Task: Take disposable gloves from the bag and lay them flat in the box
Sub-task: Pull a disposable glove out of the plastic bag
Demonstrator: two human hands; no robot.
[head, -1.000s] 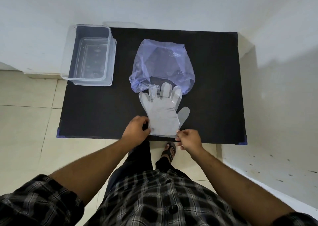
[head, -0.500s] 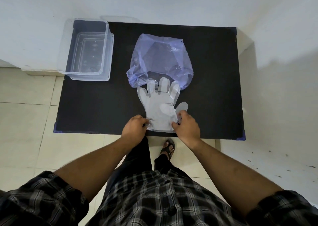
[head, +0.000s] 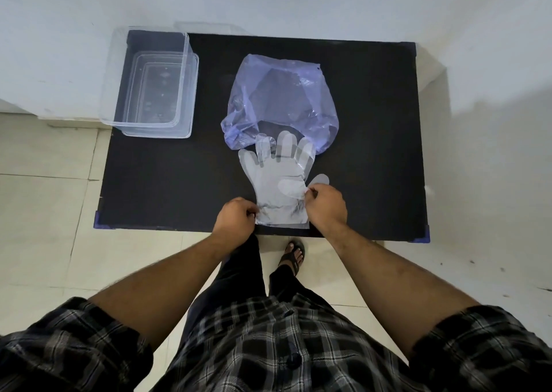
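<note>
- A clear plastic box point(head: 152, 84) stands at the far left corner of the black tabletop point(head: 373, 152), open at the top, with nothing visible inside it; it appears to sit nested in or on a second clear piece, but I cannot tell which.
- The left hand point(head: 236, 220) is at the near edge of the tabletop, its fingers curled in a closed grip on the left side of the cuff of a disposable glove.
- The gloves point(head: 277, 179) lie flat on the tabletop near its middle, well apart from the box: translucent, fingers pointing away from the person, cuff at the near edge. More than one layer shows, since one thumb is folded across the palm and another thumb sticks out to the right.
- A thin blue-violet plastic bag point(head: 280, 102) lies crumpled just beyond the gloves, its mouth toward the person; the glove fingertips overlap the mouth.
- The right hand point(head: 325, 206) pinches the right edge of the gloves near the folded thumb, its grip closed on the thin film.
- Below the tabletop edge, a sandalled foot point(head: 294, 254) rests on the tiled floor point(head: 44, 212).
</note>
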